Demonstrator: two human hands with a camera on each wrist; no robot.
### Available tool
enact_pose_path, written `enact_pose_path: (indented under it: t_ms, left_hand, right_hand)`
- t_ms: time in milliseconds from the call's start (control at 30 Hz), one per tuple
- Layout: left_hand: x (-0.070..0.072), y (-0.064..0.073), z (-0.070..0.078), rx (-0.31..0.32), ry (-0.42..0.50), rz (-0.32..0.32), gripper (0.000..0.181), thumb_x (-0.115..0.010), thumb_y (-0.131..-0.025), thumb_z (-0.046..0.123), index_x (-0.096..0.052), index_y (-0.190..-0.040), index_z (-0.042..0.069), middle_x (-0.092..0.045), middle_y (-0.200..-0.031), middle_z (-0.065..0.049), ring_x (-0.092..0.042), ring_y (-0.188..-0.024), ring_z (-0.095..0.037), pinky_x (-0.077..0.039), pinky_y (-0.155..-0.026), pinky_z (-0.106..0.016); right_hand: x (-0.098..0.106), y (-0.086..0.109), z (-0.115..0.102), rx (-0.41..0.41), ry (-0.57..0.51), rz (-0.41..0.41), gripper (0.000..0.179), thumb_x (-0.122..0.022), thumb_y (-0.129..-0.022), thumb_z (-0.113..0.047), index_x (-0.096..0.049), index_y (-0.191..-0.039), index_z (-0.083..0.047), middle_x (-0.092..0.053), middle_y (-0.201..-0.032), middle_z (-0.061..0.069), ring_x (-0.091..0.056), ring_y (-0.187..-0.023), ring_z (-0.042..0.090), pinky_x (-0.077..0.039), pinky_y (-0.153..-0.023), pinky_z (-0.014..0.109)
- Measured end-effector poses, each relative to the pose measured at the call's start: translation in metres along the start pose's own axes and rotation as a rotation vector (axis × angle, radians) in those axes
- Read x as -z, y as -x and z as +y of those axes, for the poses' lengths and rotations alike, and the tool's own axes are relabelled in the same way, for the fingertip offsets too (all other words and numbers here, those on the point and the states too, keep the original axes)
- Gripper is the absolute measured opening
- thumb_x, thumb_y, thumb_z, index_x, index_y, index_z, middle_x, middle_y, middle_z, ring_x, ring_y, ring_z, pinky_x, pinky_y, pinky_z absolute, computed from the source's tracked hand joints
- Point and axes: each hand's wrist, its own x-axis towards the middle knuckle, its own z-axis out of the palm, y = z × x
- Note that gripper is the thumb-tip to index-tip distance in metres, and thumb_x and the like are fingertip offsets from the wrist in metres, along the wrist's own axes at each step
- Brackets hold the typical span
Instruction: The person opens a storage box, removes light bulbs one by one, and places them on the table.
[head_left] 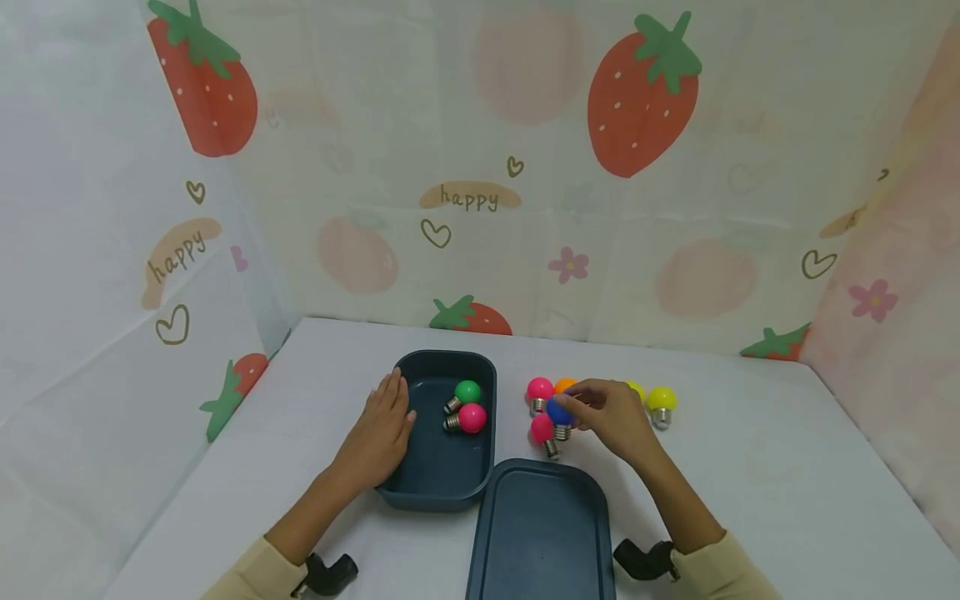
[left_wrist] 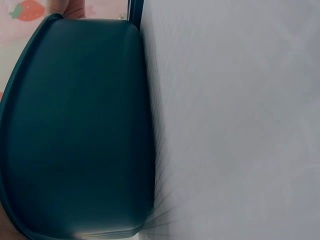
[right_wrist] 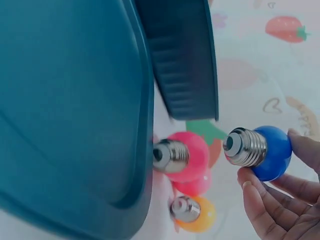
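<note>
My left hand [head_left: 380,437] rests along the left rim of a dark blue-grey box [head_left: 431,502], its fingers fairly straight. Inside that box lie a green light bulb [head_left: 468,392] and a pink bulb [head_left: 472,418]. Between thumb and fingers, my right hand [head_left: 618,421] pinches a blue light bulb [right_wrist: 276,152] by its round part, metal screw base exposed. In the head view it is held over the loose bulbs right of the box. Among these are two pink bulbs, the upper one [head_left: 540,388] and the lower one [head_left: 541,429], and a partly hidden orange bulb [right_wrist: 202,216].
A flat lid [head_left: 547,533] of the same colour lies in front, against the box's right front corner. Behind my right hand are a yellow bulb [head_left: 662,398] and another, partly covered yellow bulb [head_left: 637,389]. Printed cloth walls [head_left: 360,167] surround the white table [head_left: 787,467].
</note>
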Motion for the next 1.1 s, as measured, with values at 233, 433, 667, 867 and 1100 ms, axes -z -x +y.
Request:
enact_pose_path:
  t_ms: [233,433,667,867,1100]
  left_hand:
    - [-0.001,-0.001,-0.001,0.002,0.001,0.001,0.059,-0.047,-0.109,0.020,-0.028,-0.152,-0.015,-0.017,-0.164,-0.027,-0.015,-0.153,-0.040,-0.019,-0.120,-0.058]
    - [-0.001,-0.001,-0.001,0.002,0.004,-0.008,0.059,-0.047,-0.109,0.020,-0.026,-0.152,-0.015,-0.016,-0.164,-0.027,-0.014,-0.153,-0.040,-0.018,-0.121,-0.058]
    - [0.000,-0.001,-0.001,0.003,0.000,-0.012,0.059,-0.047,-0.109,0.020,-0.027,-0.152,-0.015,-0.016,-0.164,-0.028,-0.014,-0.153,-0.041,-0.019,-0.120,-0.058]
    - [0.000,-0.001,-0.002,0.004,0.001,-0.011,0.059,-0.046,-0.109,0.020,-0.026,-0.152,-0.016,-0.015,-0.164,-0.028,-0.013,-0.153,-0.041,-0.018,-0.120,-0.059]
    - [-0.002,-0.002,-0.001,-0.006,-0.001,-0.010,0.059,-0.046,-0.109,0.019,-0.026,-0.152,-0.016,-0.016,-0.164,-0.029,-0.014,-0.153,-0.042,-0.018,-0.120,-0.059]
  right_hand:
    - [0.006,-0.004,0.007,-0.050,-0.006,-0.001,0.036,-0.073,-0.095,-0.032,-0.074,-0.114,-0.001,-0.076,-0.097,0.012,-0.073,-0.077,0.029,-0.061,-0.075,0.043]
    - [0.009,-0.005,0.012,-0.079,-0.002,-0.013,0.036,-0.072,-0.096,-0.031,-0.073,-0.112,0.001,-0.076,-0.096,0.013,-0.071,-0.075,0.029,-0.061,-0.075,0.042]
    - [0.009,-0.007,0.018,-0.126,0.032,-0.006,0.037,-0.074,-0.094,-0.032,-0.073,-0.111,0.002,-0.073,-0.089,0.010,-0.068,-0.070,0.030,-0.061,-0.071,0.042]
    - [0.007,-0.009,0.025,-0.144,0.077,-0.006,0.036,-0.075,-0.093,-0.033,-0.075,-0.106,0.001,-0.071,-0.087,0.009,-0.065,-0.065,0.022,-0.060,-0.065,0.033]
    - [0.006,-0.010,0.031,-0.165,0.112,-0.019,0.036,-0.076,-0.092,-0.035,-0.076,-0.103,0.000,-0.070,-0.082,0.008,-0.064,-0.063,0.024,-0.056,-0.059,0.027]
